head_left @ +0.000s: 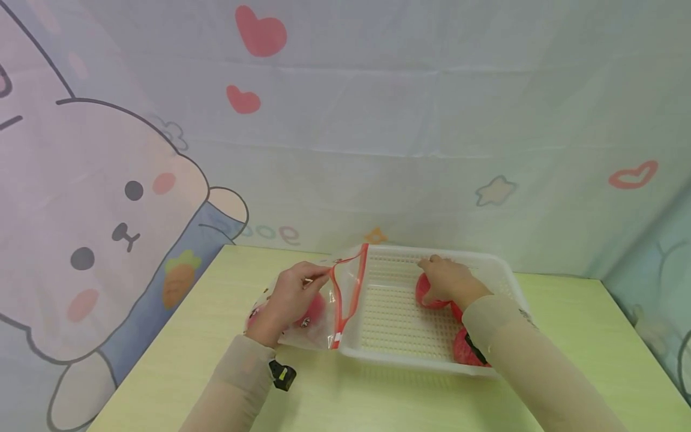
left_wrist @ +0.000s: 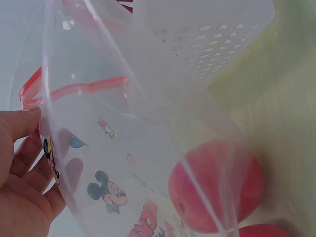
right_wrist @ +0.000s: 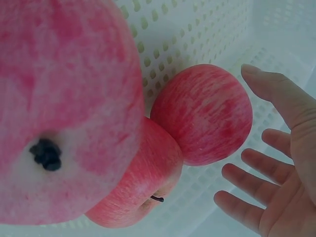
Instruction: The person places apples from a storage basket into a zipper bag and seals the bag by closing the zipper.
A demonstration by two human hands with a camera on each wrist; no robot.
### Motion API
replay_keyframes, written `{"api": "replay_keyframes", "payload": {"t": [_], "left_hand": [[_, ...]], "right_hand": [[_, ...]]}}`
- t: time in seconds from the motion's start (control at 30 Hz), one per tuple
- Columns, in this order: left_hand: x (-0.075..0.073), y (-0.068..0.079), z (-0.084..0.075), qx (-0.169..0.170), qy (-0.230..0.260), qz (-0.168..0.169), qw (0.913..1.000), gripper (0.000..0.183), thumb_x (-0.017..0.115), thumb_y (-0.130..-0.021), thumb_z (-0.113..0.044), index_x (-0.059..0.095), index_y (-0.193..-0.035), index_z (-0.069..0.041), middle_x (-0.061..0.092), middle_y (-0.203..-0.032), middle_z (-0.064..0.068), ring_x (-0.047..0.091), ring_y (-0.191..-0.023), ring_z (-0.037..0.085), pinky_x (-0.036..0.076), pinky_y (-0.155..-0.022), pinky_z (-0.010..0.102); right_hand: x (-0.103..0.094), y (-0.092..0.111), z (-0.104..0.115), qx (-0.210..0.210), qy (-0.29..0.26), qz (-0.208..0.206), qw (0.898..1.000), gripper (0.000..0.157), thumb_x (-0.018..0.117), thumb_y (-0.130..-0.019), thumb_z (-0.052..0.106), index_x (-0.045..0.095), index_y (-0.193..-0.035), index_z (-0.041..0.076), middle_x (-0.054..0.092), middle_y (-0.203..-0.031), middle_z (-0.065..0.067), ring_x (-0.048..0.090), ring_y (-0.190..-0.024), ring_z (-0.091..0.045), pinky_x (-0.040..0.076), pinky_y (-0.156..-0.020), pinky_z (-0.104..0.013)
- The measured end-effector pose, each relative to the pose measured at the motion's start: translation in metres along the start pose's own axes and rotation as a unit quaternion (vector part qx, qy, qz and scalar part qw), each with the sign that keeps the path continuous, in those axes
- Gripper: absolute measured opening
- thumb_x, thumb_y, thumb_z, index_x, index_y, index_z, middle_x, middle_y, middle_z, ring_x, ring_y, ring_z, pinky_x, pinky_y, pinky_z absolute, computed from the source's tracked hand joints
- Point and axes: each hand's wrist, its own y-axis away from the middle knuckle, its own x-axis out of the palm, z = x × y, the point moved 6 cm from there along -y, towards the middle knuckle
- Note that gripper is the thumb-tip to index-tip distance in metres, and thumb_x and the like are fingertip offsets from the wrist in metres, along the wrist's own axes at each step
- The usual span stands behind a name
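My left hand (head_left: 291,297) pinches the open edge of a clear zip bag (head_left: 322,337) with a red zip strip and cartoon prints. Inside the bag lie red apples; one apple (left_wrist: 217,185) shows through the plastic in the left wrist view. The bag's mouth gapes toward a white plastic basket (head_left: 410,360). Over in the basket, my right hand (head_left: 450,282) reaches around a red apple (right_wrist: 202,116), thumb and fingers spread beside it. Another apple (right_wrist: 140,182) touches that one, and a third apple (right_wrist: 64,89) looms close to the right wrist camera.
The perforated basket stands on a pale yellow wooden table (head_left: 318,408), right of the bag, whose mouth overlaps the basket's left rim in the head view. Behind the table hangs a cloth (head_left: 378,120) printed with hearts and a cartoon animal.
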Motion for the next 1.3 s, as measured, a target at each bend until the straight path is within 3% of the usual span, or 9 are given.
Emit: {"api": "replay_keyframes", "payload": {"t": [0.43,0.87,1.3], "left_hand": [[0.001,0.001,-0.002,0.005,-0.005,0.001,1.0,0.02,0.064,-0.09,-0.012,0.073,-0.108,-0.012,0.068,-0.103,0.004,0.063,-0.094,0.019,0.056,-0.081,0.037],[0.002,0.001,-0.003,-0.003,-0.001,0.004,1.0,0.02,0.065,-0.089,-0.012,0.072,-0.108,-0.012,0.068,-0.103,0.003,0.063,-0.094,0.018,0.056,-0.082,0.036],[0.003,0.001,-0.001,0.011,-0.001,0.002,0.9999,0.02,0.065,-0.089,-0.012,0.073,-0.107,-0.012,0.069,-0.102,0.003,0.063,-0.093,0.018,0.056,-0.082,0.036]], "right_hand": [[0.008,0.003,-0.006,0.019,-0.009,0.022,1.0,0.083,0.083,-0.071,0.031,0.043,-0.138,0.002,0.049,-0.131,-0.022,0.055,-0.112,-0.038,0.046,-0.094,-0.055],[0.016,0.002,-0.008,0.03,-0.02,0.038,0.999,0.085,0.082,-0.073,0.026,0.038,-0.143,0.006,0.043,-0.139,-0.024,0.049,-0.12,-0.041,0.046,-0.094,-0.054],[0.021,0.006,-0.003,0.017,-0.035,0.041,0.998,0.08,0.081,-0.074,0.023,0.04,-0.142,0.009,0.044,-0.135,-0.023,0.052,-0.115,-0.039,0.049,-0.088,-0.05]]}}
